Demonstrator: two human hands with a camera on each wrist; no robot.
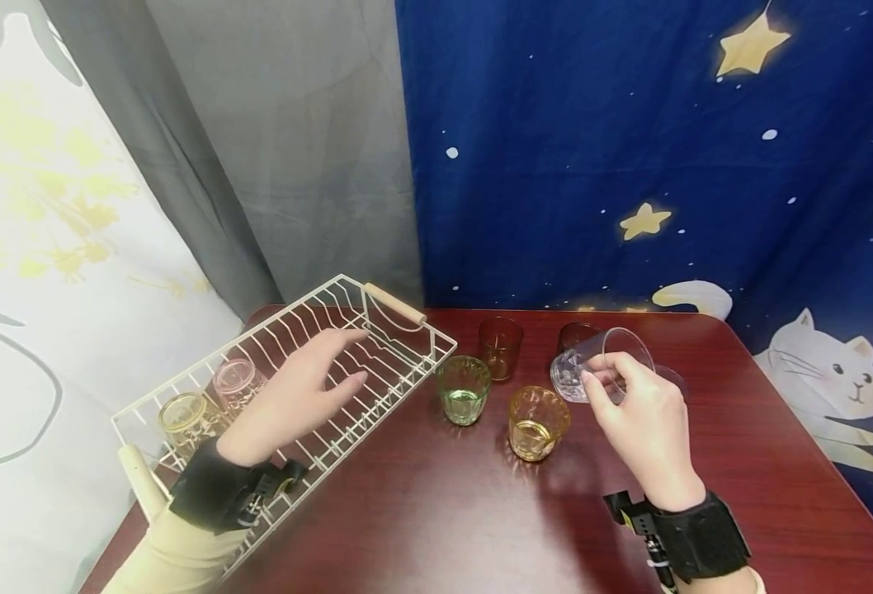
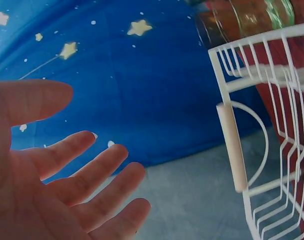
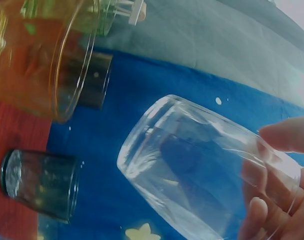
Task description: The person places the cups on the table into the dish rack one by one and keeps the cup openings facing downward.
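My right hand [image 1: 648,417] pinches a clear glass tumbler [image 1: 572,375] near its rim, tilted on its side above the table. In the right wrist view the clear tumbler's thick base points away from the fingers. My left hand [image 1: 306,388], holding nothing, reaches over a white wire dish rack [image 2: 262,38] with thumb and fingers spread apart. Inside the rack, a pink glass [image 1: 238,381] and a yellow glass [image 1: 187,417] stand upside down beside the left forearm. An amber glass [image 1: 535,433] and a green glass [image 1: 464,396] stand upright between the hands.
Behind these stand a brown glass [image 1: 499,351] and a dark grey glass [image 3: 41,182]. Another glass [image 1: 676,381] is mostly hidden behind my right hand. The rack has wooden handles [image 1: 395,304] and sits at the left of the reddish table [image 1: 436,528]. Curtains hang along the back.
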